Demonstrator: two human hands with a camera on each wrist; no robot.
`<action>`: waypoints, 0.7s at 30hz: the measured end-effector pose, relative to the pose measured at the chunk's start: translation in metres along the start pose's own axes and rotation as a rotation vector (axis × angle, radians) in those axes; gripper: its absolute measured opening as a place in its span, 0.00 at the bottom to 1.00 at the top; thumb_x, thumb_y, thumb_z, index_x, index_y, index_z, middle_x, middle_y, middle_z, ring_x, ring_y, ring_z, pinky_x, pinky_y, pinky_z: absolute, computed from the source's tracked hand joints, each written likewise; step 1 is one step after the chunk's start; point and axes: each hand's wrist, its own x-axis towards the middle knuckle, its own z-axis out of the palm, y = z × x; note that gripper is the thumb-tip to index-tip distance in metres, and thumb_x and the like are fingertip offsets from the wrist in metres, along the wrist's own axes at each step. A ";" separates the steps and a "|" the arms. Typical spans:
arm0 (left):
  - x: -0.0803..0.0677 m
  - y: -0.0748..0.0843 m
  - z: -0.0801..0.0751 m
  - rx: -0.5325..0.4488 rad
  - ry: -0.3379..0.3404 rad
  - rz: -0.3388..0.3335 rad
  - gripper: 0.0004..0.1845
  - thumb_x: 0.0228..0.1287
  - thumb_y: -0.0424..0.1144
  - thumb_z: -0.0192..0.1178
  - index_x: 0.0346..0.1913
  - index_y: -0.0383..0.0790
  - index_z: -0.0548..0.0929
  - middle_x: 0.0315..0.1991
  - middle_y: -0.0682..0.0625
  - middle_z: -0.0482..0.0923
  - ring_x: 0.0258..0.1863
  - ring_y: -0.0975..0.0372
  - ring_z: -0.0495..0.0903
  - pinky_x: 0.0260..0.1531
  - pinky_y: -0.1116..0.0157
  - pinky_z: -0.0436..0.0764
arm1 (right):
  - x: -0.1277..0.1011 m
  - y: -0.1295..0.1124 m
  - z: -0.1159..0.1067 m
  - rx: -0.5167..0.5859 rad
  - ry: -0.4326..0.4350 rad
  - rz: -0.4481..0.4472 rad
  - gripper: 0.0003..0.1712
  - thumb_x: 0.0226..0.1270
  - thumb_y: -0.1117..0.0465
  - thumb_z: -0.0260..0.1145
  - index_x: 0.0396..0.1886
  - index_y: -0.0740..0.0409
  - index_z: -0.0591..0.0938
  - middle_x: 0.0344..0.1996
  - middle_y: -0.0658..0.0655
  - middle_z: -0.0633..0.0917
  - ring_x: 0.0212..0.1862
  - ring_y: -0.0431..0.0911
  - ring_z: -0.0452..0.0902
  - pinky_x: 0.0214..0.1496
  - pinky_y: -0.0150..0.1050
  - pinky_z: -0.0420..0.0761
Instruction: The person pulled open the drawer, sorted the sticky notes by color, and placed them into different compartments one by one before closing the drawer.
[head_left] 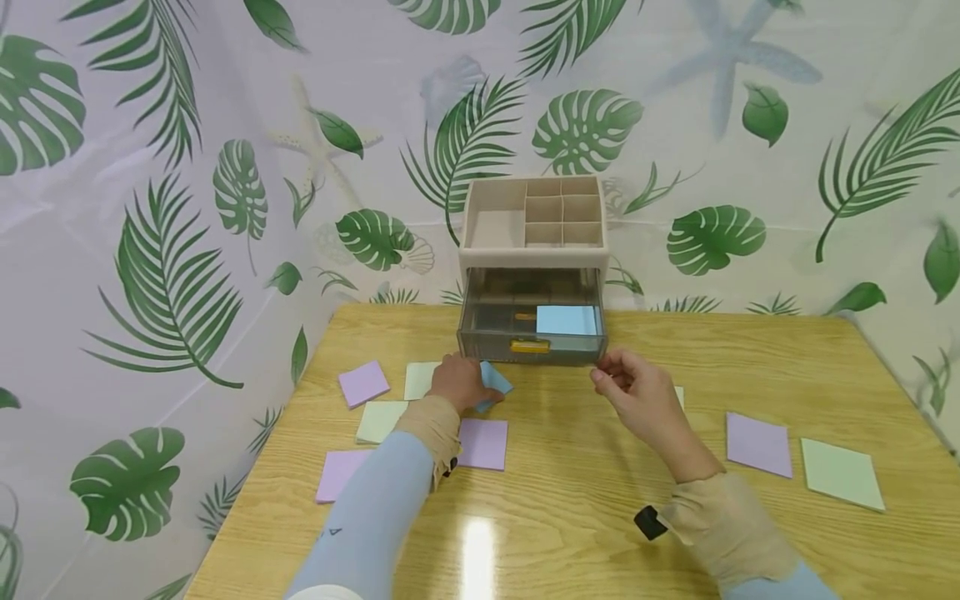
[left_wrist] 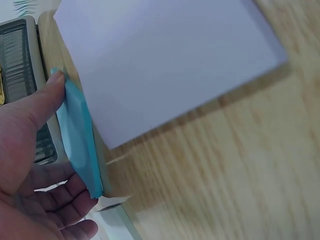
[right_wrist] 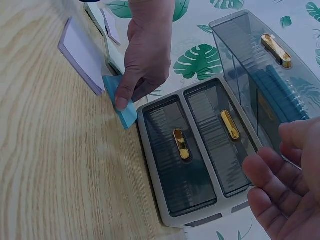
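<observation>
Your box (head_left: pixel 534 257) has its top drawer (head_left: pixel 483 346) pulled out, with blue paper (head_left: pixel 566 320) in the right half; the two lower drawers (right_wrist: pixel 182 155) are closed. Its top tray (head_left: pixel 495 229) has one large compartment at left and small ones at right.

The blue pad (left_wrist: pixel 77 132) is thin, flat-sided and tilted, just before the box's left front corner. Your left hand (head_left: pixel 459 382) pinches it between thumb and fingers; whether it touches the table (head_left: pixel 555 508), you can't tell. Your right hand (head_left: pixel 641 396), fingers loosely bent, is at the drawer's right front corner; contact is unclear.

A purple pad (head_left: pixel 483 444) lies near your left wrist, green pads (head_left: pixel 381 422) beyond it to the left. Your left hand partly hides the blue pad in the head view.
</observation>
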 end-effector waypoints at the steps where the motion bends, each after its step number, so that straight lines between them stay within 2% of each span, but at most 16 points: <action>1: 0.000 0.000 0.001 -0.004 0.004 -0.003 0.32 0.49 0.66 0.67 0.38 0.36 0.85 0.43 0.42 0.79 0.48 0.49 0.76 0.41 0.55 0.80 | 0.000 0.000 0.000 -0.003 0.001 -0.001 0.09 0.70 0.55 0.63 0.39 0.56 0.79 0.27 0.51 0.84 0.28 0.48 0.80 0.25 0.33 0.75; 7: -0.001 0.001 0.001 -0.026 0.017 -0.017 0.32 0.48 0.66 0.68 0.36 0.36 0.84 0.42 0.41 0.79 0.48 0.49 0.76 0.39 0.55 0.81 | 0.000 -0.001 -0.001 -0.024 0.002 0.008 0.09 0.70 0.55 0.63 0.39 0.56 0.79 0.27 0.50 0.83 0.28 0.43 0.78 0.25 0.33 0.75; 16: 0.000 0.000 0.006 -0.006 0.048 -0.011 0.35 0.47 0.67 0.68 0.41 0.36 0.82 0.45 0.40 0.78 0.48 0.48 0.76 0.39 0.54 0.81 | -0.001 -0.002 -0.001 -0.021 -0.006 0.019 0.10 0.70 0.54 0.63 0.40 0.56 0.79 0.28 0.50 0.83 0.29 0.45 0.80 0.27 0.33 0.76; 21: 0.000 0.000 0.008 0.032 0.077 -0.004 0.33 0.46 0.68 0.67 0.34 0.38 0.83 0.43 0.41 0.78 0.46 0.49 0.76 0.41 0.54 0.80 | -0.002 -0.001 -0.001 -0.020 -0.003 0.018 0.10 0.70 0.54 0.63 0.41 0.56 0.80 0.28 0.50 0.83 0.28 0.43 0.79 0.26 0.33 0.75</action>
